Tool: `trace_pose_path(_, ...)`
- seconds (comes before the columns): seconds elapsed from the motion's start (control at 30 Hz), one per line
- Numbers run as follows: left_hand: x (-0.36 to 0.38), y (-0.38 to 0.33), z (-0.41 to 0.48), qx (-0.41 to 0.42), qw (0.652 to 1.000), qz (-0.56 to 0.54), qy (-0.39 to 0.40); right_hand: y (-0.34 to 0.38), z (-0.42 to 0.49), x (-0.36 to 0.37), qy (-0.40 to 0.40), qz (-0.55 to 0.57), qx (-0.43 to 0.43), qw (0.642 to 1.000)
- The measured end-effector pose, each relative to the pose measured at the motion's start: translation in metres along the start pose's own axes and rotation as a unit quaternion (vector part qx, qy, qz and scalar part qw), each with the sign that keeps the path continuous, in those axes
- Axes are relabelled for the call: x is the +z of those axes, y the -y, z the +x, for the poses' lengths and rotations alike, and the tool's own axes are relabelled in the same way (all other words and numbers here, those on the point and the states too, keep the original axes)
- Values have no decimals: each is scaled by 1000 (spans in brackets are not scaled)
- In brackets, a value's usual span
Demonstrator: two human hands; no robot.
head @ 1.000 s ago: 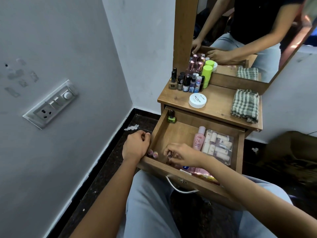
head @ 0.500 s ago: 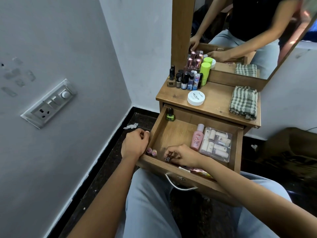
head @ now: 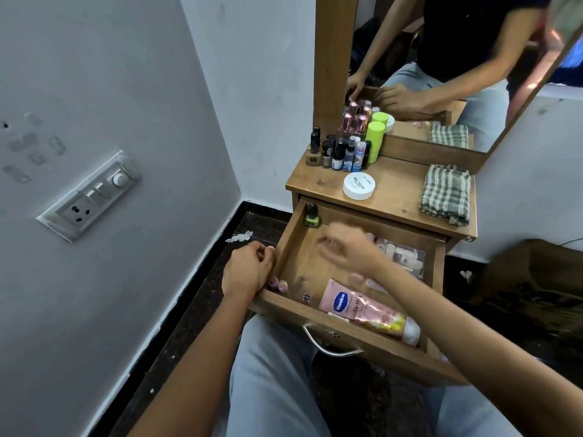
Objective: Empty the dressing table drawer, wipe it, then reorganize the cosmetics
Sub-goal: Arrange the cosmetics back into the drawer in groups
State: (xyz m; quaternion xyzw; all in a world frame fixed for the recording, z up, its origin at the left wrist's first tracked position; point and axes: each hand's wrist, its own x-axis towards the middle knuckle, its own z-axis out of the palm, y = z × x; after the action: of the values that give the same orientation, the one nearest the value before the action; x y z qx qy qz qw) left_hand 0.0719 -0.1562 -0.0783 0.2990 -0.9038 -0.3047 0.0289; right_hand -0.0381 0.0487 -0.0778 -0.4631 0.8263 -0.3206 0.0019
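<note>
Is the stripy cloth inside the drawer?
No, the stripy cloth lies folded on the table top, to the right of the white jar, outside the open drawer.

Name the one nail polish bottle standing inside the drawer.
The green bottle with a black cap, upright in the far left corner of the drawer; the others cluster on the tabletop.

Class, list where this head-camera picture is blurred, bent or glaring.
Head view: the right hand over the drawer is smeared by motion blur; the left hand at the drawer's side is sharp; wide-angle distortion slants the mirror frame; the lotion tube carries shiny glare.
</note>
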Motion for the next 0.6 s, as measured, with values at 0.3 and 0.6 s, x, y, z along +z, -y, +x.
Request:
trace_pose_path(0.3,0,0,0,7,1000,1,-7,-56,84,-98,-286,-81,184,937)
trace_pose_path(0.6,0,0,0,11,1000,8,-10,-68,88,-97,-221,-108,214,945)
